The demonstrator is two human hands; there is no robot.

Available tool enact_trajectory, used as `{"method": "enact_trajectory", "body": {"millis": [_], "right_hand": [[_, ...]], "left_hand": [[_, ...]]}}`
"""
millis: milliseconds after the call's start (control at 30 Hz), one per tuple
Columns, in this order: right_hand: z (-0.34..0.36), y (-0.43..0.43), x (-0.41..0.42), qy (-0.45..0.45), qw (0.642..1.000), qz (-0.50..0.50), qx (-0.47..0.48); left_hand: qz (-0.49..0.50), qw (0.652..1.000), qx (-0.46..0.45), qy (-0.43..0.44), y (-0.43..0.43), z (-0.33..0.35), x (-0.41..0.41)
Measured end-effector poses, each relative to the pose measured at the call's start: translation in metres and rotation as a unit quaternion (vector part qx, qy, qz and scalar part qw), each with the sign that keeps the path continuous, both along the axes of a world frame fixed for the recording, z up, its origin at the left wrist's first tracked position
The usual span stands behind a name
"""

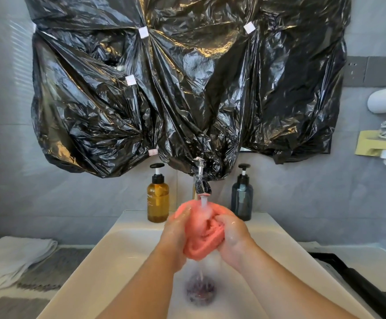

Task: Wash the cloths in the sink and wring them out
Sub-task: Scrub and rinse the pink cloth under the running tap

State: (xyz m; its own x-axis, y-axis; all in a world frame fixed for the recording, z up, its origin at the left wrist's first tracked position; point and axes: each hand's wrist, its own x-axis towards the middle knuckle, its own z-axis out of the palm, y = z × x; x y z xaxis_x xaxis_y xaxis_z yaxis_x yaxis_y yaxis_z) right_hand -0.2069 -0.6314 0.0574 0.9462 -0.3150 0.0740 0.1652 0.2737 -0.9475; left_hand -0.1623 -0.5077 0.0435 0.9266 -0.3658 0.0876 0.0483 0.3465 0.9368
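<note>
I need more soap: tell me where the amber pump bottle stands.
In the head view, the amber pump bottle stands on the back ledge of the sink, just left of the faucet and beyond the left hand.

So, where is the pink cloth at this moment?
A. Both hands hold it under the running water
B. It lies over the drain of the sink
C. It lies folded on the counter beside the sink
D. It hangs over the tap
A: the left hand and the right hand grip the bunched pink cloth over the sink, and the stream from the tap falls onto it.
</note>
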Motion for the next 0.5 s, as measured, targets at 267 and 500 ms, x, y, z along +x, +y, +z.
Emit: {"method": "enact_trajectory", "body": {"millis": [267, 500], "right_hand": [[-0.025, 0.033, 0.001, 0.007, 0.978, -0.043, -0.202], [-0.004, 0.021, -0.002, 0.046, 0.897, -0.156, -0.411]], "left_hand": [[0.161, 0.986, 0.034, -0.019, -0.003, -0.006, 0.006], [0.177, 0.936, 0.227, -0.202, -0.015, 0.01, -0.016]]}}
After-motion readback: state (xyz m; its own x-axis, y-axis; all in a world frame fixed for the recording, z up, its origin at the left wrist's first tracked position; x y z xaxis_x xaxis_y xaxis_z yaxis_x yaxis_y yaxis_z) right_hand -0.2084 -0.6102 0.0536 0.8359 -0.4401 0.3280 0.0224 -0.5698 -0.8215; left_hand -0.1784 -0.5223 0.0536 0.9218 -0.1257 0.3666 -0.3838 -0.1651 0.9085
